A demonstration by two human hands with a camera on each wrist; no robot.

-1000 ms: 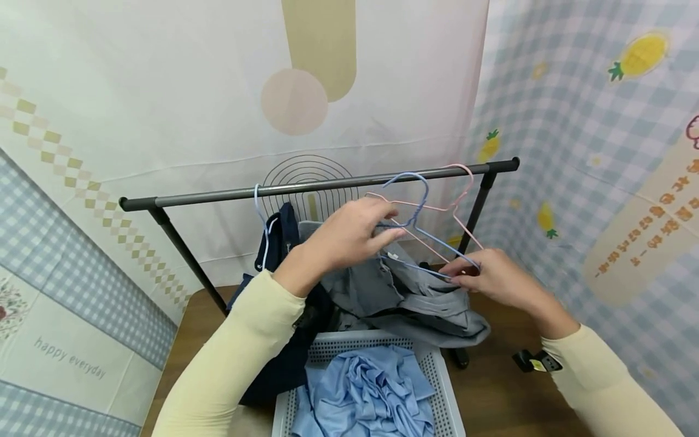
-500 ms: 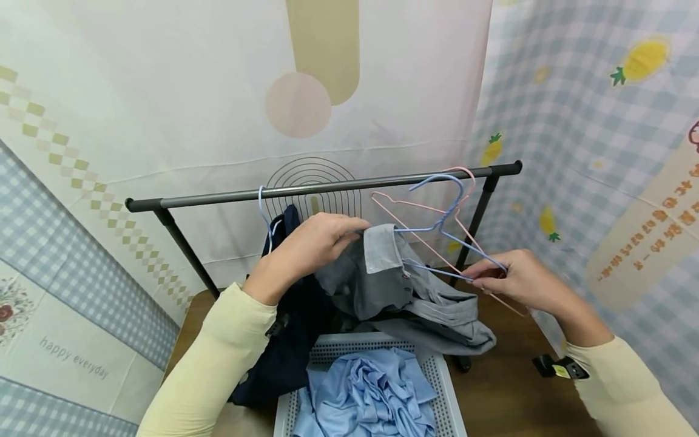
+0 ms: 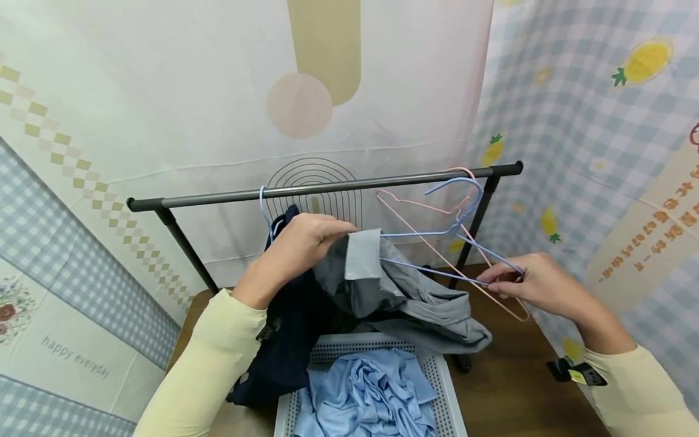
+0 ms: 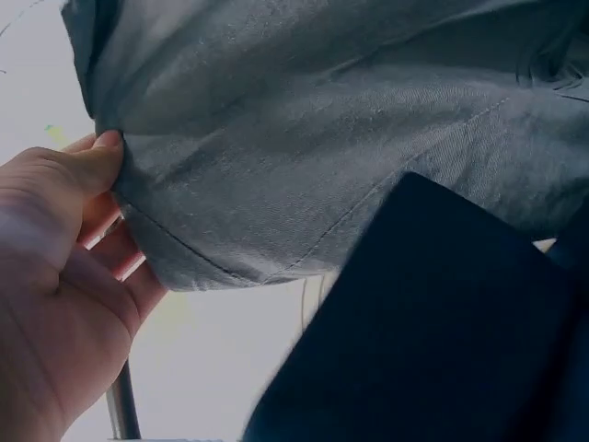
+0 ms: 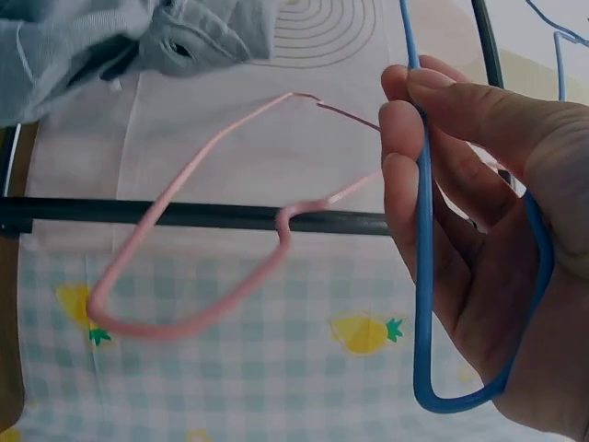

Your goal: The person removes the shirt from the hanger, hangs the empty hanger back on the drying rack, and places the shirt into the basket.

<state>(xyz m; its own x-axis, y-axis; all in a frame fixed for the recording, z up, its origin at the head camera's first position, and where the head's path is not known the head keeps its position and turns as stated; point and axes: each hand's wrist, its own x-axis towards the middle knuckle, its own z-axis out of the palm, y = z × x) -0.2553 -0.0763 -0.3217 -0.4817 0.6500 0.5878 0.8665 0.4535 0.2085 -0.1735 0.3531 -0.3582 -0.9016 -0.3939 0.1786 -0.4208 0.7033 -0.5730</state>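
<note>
My right hand [image 3: 532, 282] pinches the lower right corner of a blue wire hanger [image 3: 437, 233]. The hanger's left end runs into a grey shirt [image 3: 406, 285] by its collar. With thumb and fingers my left hand [image 3: 306, 243] holds the edge of that shirt near the collar; the left wrist view shows the grey cloth [image 4: 276, 175] between them. The blue hanger's hook stands in front of the rail, overlapping it in the head view. Much of the shirt hangs bunched over the back of the basket.
A dark clothes rail [image 3: 349, 184] crosses the table [image 3: 502, 388]. On it hang a pink hanger [image 3: 426, 243] at right and a navy garment [image 3: 289, 346] on a pale blue hanger [image 3: 263, 206] at left. A white basket [image 3: 450, 394] in front holds crumpled light blue cloth [image 3: 371, 388].
The right hand has moved right with the blue hanger. The left hand has gone from beside the hanger's neck leftward to the shirt's collar area, and the collar now shows around the hanger.
</note>
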